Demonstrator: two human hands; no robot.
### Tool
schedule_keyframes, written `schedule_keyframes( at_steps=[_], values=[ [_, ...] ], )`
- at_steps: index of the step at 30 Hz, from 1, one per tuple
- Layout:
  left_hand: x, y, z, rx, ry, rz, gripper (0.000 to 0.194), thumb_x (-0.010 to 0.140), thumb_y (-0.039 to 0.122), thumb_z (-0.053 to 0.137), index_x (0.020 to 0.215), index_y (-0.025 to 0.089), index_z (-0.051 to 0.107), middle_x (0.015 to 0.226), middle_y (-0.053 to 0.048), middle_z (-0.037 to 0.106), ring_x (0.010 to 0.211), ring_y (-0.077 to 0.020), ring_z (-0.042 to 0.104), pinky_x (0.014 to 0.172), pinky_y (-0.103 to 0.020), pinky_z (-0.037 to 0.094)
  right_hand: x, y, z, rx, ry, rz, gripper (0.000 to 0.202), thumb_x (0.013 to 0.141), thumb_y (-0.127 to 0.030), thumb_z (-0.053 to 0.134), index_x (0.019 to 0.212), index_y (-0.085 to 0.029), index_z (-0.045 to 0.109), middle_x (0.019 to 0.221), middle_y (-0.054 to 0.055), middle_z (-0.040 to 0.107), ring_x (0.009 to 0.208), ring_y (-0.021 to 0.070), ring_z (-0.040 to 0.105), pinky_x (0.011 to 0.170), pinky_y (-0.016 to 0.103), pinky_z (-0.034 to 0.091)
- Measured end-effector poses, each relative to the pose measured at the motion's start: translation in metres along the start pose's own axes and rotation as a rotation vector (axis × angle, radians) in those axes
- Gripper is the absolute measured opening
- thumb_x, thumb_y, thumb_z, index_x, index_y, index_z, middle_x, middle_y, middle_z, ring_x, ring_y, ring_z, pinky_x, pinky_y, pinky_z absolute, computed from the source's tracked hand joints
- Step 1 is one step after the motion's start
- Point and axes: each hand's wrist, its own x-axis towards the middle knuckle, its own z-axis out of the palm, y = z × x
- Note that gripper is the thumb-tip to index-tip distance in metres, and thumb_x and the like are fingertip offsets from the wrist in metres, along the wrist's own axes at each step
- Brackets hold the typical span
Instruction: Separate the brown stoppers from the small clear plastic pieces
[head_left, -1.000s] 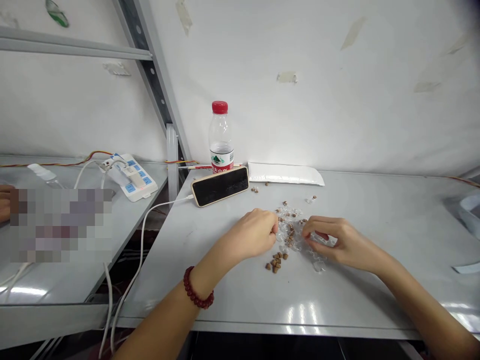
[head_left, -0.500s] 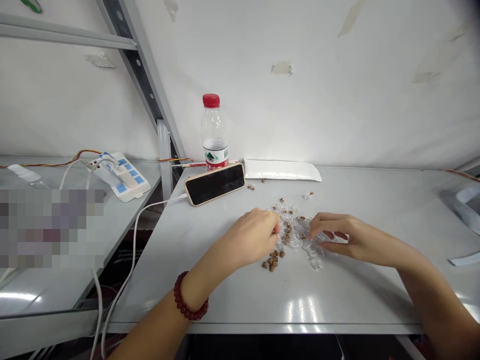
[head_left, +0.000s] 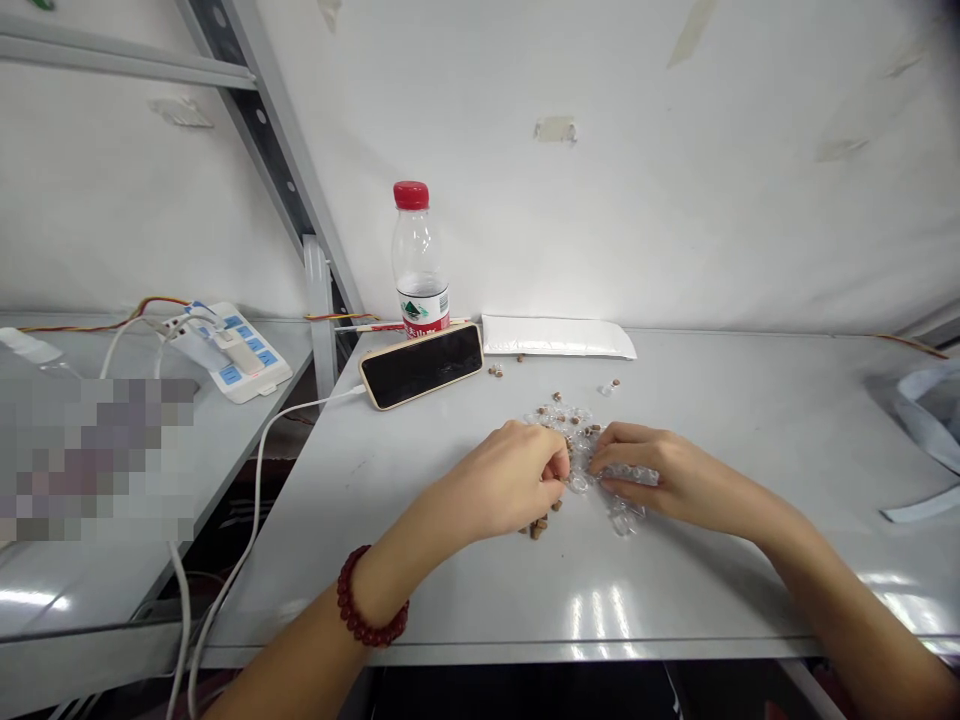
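Head view: L hand (head_left: 516,478) curled in tight, approx. 9 o'clock of clear plastic bits (head_left: 579,484); hold can't tell. R hand (head_left: 658,472) at 3 o'clock, half-spread, no hold seen. Brown bits (head_left: 538,528) mixed in, some at 7 o'clock. Prob. best: pinch singly, press lightly.

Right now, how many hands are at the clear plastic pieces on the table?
2: the left hand, at the left side of the clear plastic pieces, and the right hand, at their right side. No other hand seems hidden there.
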Motion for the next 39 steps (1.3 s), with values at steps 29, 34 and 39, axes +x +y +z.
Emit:
schedule_keyframes(
  at_steps=[29, 34, 39],
  values=[
    [0.008, 0.004, 0.013, -0.300, 0.065, -0.007, 0.006, 0.073, 0.020, 0.065, 0.072, 0.019, 0.059, 0.065, 0.003, 0.059, 0.051, -0.0093, 0.055, 0.048, -0.020, 0.044, 0.001, -0.023, 0.002, 0.328, 0.036, -0.159, 0.018, 0.087, -0.013, 0.050, 0.096, -0.021, 0.064, 0.090, 0.002, 0.064, 0.075, 0.0117, 0.056, 0.068, 0.026, 0.049],
    [0.009, 0.002, 0.015, -0.238, 0.109, 0.044, 0.013, 0.070, 0.023, 0.069, 0.068, 0.018, 0.058, 0.062, 0.004, 0.057, 0.054, -0.0093, 0.054, 0.050, -0.019, 0.042, 0.000, -0.024, 0.004, 0.318, 0.064, -0.163, 0.017, 0.088, -0.014, 0.051, 0.094, -0.020, 0.065, 0.089, 0.003, 0.065, 0.073, 0.0121, 0.056, 0.067, 0.028, 0.048],
    [0.008, 0.004, 0.014, -0.132, 0.155, 0.115, 0.020, 0.070, 0.029, 0.072, 0.063, 0.017, 0.057, 0.058, 0.005, 0.053, 0.051, -0.0081, 0.049, 0.047, -0.019, 0.036, -0.004, -0.023, 0.004, 0.350, 0.078, -0.170, 0.012, 0.089, -0.018, 0.053, 0.090, -0.019, 0.065, 0.083, 0.002, 0.067, 0.067, 0.0113, 0.056, 0.063, 0.027, 0.047]
  ],
)
